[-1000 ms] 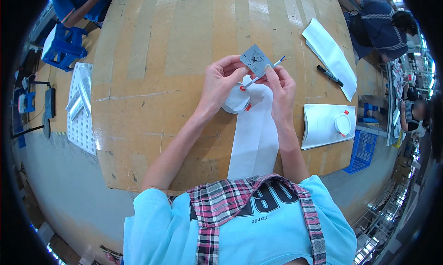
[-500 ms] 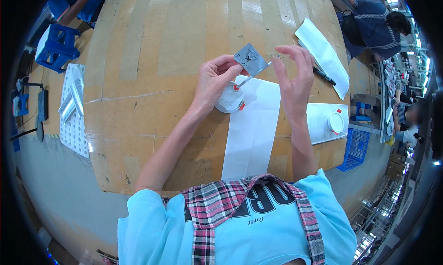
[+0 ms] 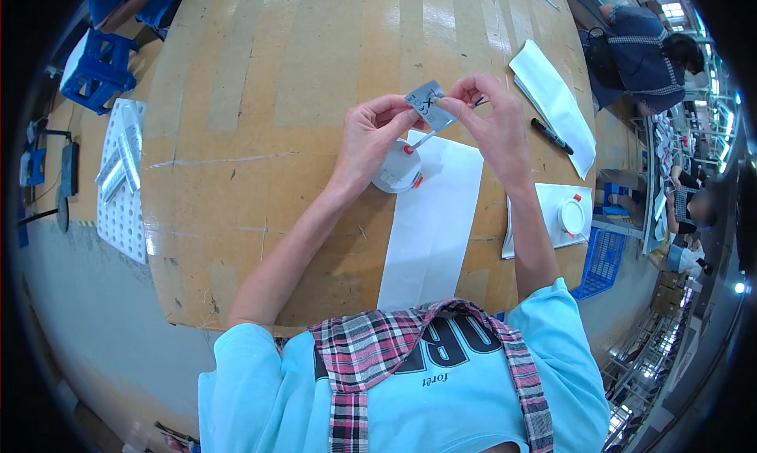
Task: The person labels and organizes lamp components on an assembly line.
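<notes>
My left hand (image 3: 372, 134) pinches the left edge of a square silver label (image 3: 424, 114) with dark printed symbols, held above the table. The thumb of my right hand (image 3: 495, 126) presses on the label's right side, its fingers curled behind. A thin cable (image 3: 421, 141) runs from under the label down to a round white downlight (image 3: 394, 173) with red clips. The downlight lies beside my left wrist, partly on a long white paper sheet (image 3: 422, 240). Dark wire ends show by my right fingertips; what lies behind the label is hidden.
A second downlight (image 3: 571, 216) sits on white sheets at the right. A black marker (image 3: 552, 136) lies beside folded white paper (image 3: 556, 106). Silver strips (image 3: 120, 169) rest on a perforated white board (image 3: 118, 224) at the left. A blue basket (image 3: 599, 264) stands past the right edge.
My right hand has moved left and closed from open fingers onto the label's right side. The label has tilted slightly. My left hand keeps its hold.
</notes>
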Demonstrator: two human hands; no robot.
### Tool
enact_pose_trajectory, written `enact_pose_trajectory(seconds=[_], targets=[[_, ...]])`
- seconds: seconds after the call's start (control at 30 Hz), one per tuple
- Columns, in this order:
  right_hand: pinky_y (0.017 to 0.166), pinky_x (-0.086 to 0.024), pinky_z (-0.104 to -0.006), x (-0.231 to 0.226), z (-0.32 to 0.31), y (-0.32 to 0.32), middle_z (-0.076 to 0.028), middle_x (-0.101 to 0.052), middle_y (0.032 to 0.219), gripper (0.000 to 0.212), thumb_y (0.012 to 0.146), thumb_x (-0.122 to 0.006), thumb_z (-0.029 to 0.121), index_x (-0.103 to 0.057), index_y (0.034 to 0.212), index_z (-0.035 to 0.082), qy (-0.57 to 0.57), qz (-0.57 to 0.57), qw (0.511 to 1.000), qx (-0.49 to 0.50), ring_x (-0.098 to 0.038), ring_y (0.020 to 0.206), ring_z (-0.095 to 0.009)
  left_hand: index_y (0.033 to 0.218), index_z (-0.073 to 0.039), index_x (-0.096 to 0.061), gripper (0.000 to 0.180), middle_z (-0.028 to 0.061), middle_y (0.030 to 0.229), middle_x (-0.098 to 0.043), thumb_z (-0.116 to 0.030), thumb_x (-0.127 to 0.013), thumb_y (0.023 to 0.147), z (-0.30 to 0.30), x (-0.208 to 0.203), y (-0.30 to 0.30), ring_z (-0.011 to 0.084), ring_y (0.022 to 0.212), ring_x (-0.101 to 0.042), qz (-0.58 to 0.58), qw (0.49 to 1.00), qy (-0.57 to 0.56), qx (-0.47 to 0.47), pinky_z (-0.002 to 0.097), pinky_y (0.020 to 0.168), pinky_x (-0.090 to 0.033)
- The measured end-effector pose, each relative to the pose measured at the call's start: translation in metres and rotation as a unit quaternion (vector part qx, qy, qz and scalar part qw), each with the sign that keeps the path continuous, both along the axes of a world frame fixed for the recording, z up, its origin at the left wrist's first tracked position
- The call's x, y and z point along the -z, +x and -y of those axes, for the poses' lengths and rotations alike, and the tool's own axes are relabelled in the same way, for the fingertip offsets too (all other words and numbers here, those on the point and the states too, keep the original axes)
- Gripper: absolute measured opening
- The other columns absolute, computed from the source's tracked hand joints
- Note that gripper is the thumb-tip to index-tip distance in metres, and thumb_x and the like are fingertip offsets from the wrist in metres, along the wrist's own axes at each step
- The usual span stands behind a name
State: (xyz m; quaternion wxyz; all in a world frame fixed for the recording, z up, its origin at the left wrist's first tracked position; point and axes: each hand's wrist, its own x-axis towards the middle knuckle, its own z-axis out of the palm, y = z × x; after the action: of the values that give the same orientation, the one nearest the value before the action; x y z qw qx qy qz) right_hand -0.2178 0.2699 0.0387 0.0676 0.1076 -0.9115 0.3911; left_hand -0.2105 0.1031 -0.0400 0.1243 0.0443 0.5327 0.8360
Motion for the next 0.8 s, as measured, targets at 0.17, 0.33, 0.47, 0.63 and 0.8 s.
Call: enact_pose_trajectory(seconds=[0.17, 0.33, 0.47, 0.63, 0.8], targets=[[0.071, -0.046, -0.0319, 0.002, -0.003, 0.002, -0.007, -0.064, 0.076, 0.015, 0.077, -0.073, 0.012, -0.064, 0.08, 0.0, -0.015, 0.004, 1.0, -0.004, -0.056, 0.076, -0.019, 0.103, 0.002, -0.066, 0.02, 0.0082, 0.091, -0.07, -0.013, -0.061, 0.091, 0.002, -0.005, 0.003, 0.0121, 0.087, -0.067, -0.008, 1.0, -0.012, -0.007, 0.0244, 0.07, -0.052], [0.071, -0.046, -0.0313, 0.001, -0.005, 0.002, -0.007, -0.064, 0.077, 0.015, 0.078, -0.073, 0.012, -0.063, 0.081, 0.0, -0.024, 0.002, 1.0, -0.003, -0.057, 0.077, -0.019, 0.109, 0.002, -0.066, 0.027, 0.0089, 0.101, -0.068, -0.015, -0.065, 0.089, 0.003, -0.008, -0.002, 0.0136, 0.089, -0.064, -0.034, 0.999, 0.038, -0.014, 0.027, 0.082, -0.05], [0.07, -0.046, -0.0315, 0.004, -0.008, 0.003, -0.007, -0.063, 0.075, 0.016, 0.078, -0.072, 0.012, -0.062, 0.082, 0.001, -0.046, -0.001, 0.999, -0.008, -0.056, 0.075, -0.019, 0.107, 0.003, -0.067, 0.026, 0.0073, 0.094, -0.069, -0.017, -0.064, 0.091, -0.003, -0.013, -0.005, 0.0109, 0.089, -0.064, -0.024, 0.999, -0.02, -0.036, 0.0251, 0.084, -0.05], [0.069, -0.046, -0.0318, 0.002, -0.008, 0.003, -0.007, -0.062, 0.073, 0.017, 0.078, -0.073, 0.013, -0.061, 0.083, 0.002, -0.064, 0.018, 0.998, 0.013, -0.055, 0.073, -0.019, 0.103, 0.002, -0.068, 0.024, 0.0062, 0.091, -0.07, -0.018, -0.065, 0.091, -0.006, -0.01, -0.01, 0.0091, 0.086, -0.063, -0.026, 0.998, -0.041, -0.042, 0.0244, 0.081, -0.05], [0.068, -0.046, -0.0336, 0.011, -0.016, 0.0, -0.007, -0.063, 0.074, 0.022, 0.08, -0.071, 0.023, -0.066, 0.088, 0.002, -0.024, 0.016, 1.0, -0.003, -0.058, 0.074, -0.02, 0.101, 0.002, -0.069, 0.024, 0.005, 0.087, -0.069, -0.019, -0.066, 0.091, -0.009, -0.008, -0.012, 0.0081, 0.079, -0.061, -0.023, 0.998, -0.029, -0.058, 0.0238, 0.075, -0.049]])
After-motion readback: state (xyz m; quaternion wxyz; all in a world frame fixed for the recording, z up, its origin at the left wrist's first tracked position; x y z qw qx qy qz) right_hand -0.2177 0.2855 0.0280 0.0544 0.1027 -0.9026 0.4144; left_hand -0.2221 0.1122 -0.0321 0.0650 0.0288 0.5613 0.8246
